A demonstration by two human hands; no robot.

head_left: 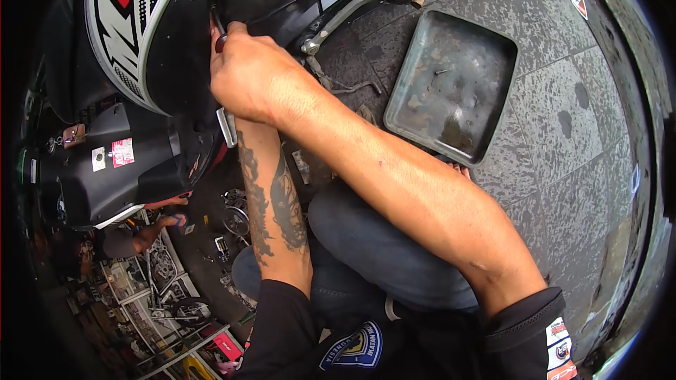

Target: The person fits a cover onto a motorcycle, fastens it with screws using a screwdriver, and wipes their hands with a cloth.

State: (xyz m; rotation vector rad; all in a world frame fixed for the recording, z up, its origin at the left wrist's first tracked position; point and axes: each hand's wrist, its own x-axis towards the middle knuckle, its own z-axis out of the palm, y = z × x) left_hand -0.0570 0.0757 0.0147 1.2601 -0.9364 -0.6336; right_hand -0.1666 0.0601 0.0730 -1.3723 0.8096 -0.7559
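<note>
Black panel [177, 49]: right hand [245, 74] grips tool [222, 43] beside it; left hand obscured, can't tell grip.

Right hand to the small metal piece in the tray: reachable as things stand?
Probably yes: the tray is open-topped, on the right-arm side, and nothing covers the metal piece. The right hand, though, seems busy with a tool at the motorcycle.

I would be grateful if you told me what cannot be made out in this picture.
All in the head view:
Tool: type unclear, largely covered by the right hand.
Left hand's grip: hidden behind the right hand.
Small piece in the tray: too small to identify.
</note>
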